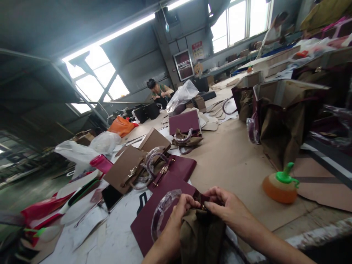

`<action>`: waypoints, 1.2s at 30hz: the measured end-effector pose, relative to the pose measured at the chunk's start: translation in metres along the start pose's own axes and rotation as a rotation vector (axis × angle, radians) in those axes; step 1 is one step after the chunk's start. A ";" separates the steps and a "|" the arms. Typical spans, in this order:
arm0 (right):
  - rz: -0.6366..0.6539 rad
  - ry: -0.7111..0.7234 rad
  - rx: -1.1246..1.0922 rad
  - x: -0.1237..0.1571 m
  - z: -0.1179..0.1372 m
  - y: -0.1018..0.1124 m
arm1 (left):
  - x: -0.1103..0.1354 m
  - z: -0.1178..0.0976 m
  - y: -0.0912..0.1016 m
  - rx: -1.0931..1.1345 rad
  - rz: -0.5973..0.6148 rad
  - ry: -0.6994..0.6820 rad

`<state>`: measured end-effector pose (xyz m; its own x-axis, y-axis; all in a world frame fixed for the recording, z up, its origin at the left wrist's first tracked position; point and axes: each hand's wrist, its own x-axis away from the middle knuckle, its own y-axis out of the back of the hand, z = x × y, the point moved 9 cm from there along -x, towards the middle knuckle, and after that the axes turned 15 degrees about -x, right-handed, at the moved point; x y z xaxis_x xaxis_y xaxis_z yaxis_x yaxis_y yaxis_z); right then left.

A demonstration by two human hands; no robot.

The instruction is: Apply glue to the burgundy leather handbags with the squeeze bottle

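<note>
Together, the left hand (176, 222) and right hand (228, 209) pinch a burgundy leather tab (202, 200) atop olive fabric lining (200, 234), which hangs toward six o'clock.

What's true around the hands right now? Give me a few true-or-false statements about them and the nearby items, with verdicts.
The right hand is empty. False: it and the left hand pinch a dark red leather tab.
An olive fabric lining hangs below the hands. True.
A plastic-wrapped handle curves over a burgundy bag panel beside the left hand. True.
An orange container with a green top stands left of the hands. False: it stands to their right.
</note>
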<state>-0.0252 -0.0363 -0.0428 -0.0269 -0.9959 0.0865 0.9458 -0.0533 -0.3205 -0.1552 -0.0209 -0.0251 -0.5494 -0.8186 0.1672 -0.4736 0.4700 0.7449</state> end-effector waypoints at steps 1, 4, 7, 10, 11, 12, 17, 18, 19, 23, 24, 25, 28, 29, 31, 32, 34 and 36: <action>-0.017 0.000 0.006 -0.001 0.000 0.001 | -0.001 0.000 -0.001 0.005 0.008 -0.001; -0.056 0.004 0.029 -0.003 0.000 0.004 | -0.005 -0.001 -0.003 -0.078 0.048 -0.037; -0.073 0.014 0.055 -0.001 0.002 0.003 | -0.007 -0.004 -0.005 -0.194 0.085 -0.070; -0.046 0.075 0.110 0.008 0.005 -0.001 | -0.006 -0.007 -0.004 -0.252 0.050 -0.043; -0.025 0.130 0.152 0.013 0.009 -0.004 | -0.005 -0.010 -0.003 -0.253 0.027 -0.045; 0.000 0.200 0.206 0.019 0.013 -0.007 | -0.004 -0.013 -0.002 -0.240 -0.006 -0.059; 0.034 0.534 0.450 0.051 0.030 -0.017 | 0.009 -0.024 0.004 -0.091 -0.186 -0.203; 0.019 0.579 0.471 0.055 0.033 -0.017 | 0.012 -0.025 0.005 -0.086 -0.223 -0.233; 0.007 0.616 0.490 0.059 0.036 -0.018 | 0.016 -0.025 0.006 -0.094 -0.254 -0.265; 0.004 0.723 0.567 0.069 0.045 -0.025 | 0.031 -0.031 0.008 -0.185 -0.341 -0.387; 0.007 0.743 0.584 0.071 0.046 -0.027 | 0.034 -0.034 0.008 -0.209 -0.358 -0.418; 0.012 0.761 0.600 0.074 0.047 -0.028 | 0.037 -0.036 0.007 -0.233 -0.368 -0.445; 0.028 0.783 0.648 0.082 0.046 -0.030 | 0.040 -0.037 0.003 -0.285 -0.359 -0.473; 0.033 0.782 0.666 0.085 0.045 -0.030 | 0.040 -0.037 0.002 -0.292 -0.353 -0.471; 0.036 0.780 0.691 0.090 0.043 -0.029 | 0.036 -0.039 0.003 -0.301 -0.327 -0.468; 0.030 0.779 0.698 0.093 0.042 -0.027 | 0.034 -0.041 0.004 -0.316 -0.310 -0.466; -0.002 0.770 0.711 0.098 0.040 -0.024 | 0.026 -0.050 0.006 -0.404 -0.263 -0.465; -0.054 0.751 0.728 0.102 0.038 -0.020 | 0.015 -0.062 0.010 -0.574 -0.222 -0.466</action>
<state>-0.0343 -0.1341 0.0082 -0.0331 -0.7963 -0.6041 0.8972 -0.2900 0.3331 -0.1252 -0.0487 0.0252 -0.7764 -0.5906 -0.2200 -0.2455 -0.0381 0.9687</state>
